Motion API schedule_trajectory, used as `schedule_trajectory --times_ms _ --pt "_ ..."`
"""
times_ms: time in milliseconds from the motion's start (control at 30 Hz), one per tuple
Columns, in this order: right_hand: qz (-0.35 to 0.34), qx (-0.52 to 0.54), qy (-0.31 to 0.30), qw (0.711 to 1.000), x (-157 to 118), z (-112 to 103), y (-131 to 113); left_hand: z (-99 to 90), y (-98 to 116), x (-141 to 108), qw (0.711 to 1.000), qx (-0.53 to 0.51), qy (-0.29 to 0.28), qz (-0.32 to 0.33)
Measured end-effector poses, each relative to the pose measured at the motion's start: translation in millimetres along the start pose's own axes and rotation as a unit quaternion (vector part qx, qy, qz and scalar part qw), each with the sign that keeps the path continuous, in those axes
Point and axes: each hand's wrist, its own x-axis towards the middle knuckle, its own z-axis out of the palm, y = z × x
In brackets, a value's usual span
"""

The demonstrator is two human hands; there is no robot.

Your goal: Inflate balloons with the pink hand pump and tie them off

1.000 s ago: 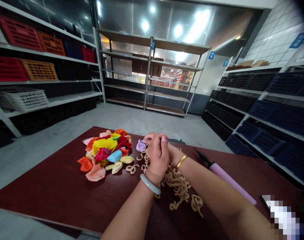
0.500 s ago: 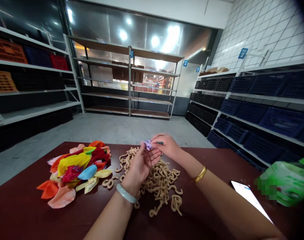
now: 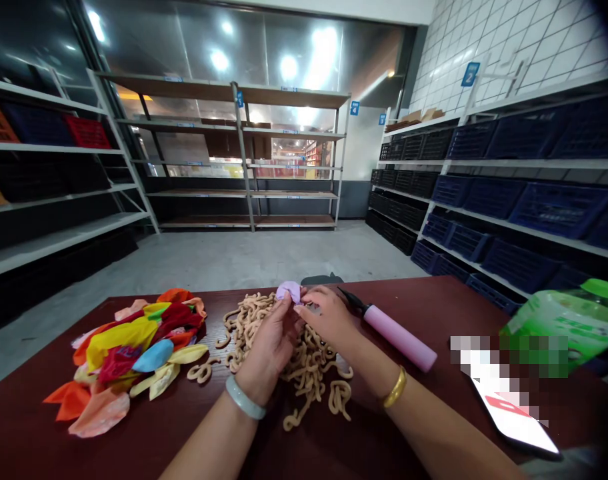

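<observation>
A small lilac balloon-like piece [image 3: 289, 291] is pinched in my left hand [image 3: 278, 333], over a heap of beige curled pieces [image 3: 311, 373]. My right hand [image 3: 329, 313] is close beside it, fingers bent near the piece's right edge; whether they grip it is hard to see. Left of the heap lies a pile of colourful limp balloons [image 3: 129, 340], red, yellow, orange, blue and peach. A pink hand pump [image 3: 400, 338] with a black nozzle rests on the table to the right of my right hand.
On the dark red table [image 3: 194, 440], a phone with a lit screen [image 3: 521, 413] and a green-capped bottle [image 3: 569, 320] stand at the right. Shelves with dark crates [image 3: 559, 210] line the right wall; more racks [image 3: 244, 160] are behind and left.
The lilac piece looks rounder and sits higher in my left hand, whose fingers have closed on it. My right hand is slightly lower. The pink pump has come into sight as the view shifted.
</observation>
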Motion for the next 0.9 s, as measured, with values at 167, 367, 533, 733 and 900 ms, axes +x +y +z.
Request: schedule_trajectory --times_ms 167,367,533,733,900 --pt "0.004 0.125 -0.026 0.992 -3 1 2 4.0 -2 2 0.999 -0.027 0.022 0.028" --pt "0.099 0.255 -0.028 0.962 -6 -4 7 6.5 -21 -6 0.996 -0.007 -0.063 -0.062" --pt "0.085 0.216 -0.062 0.971 -11 -4 16 6.3 -26 -6 0.996 0.043 -0.039 -0.068" --pt "0.02 0.171 -0.101 0.98 -14 -8 9 13.4 -14 2 0.996 0.042 0.014 0.075" --pt "0.037 -0.096 -0.125 0.987 -7 -52 20 8.7 9 11 0.991 0.021 0.093 0.094"
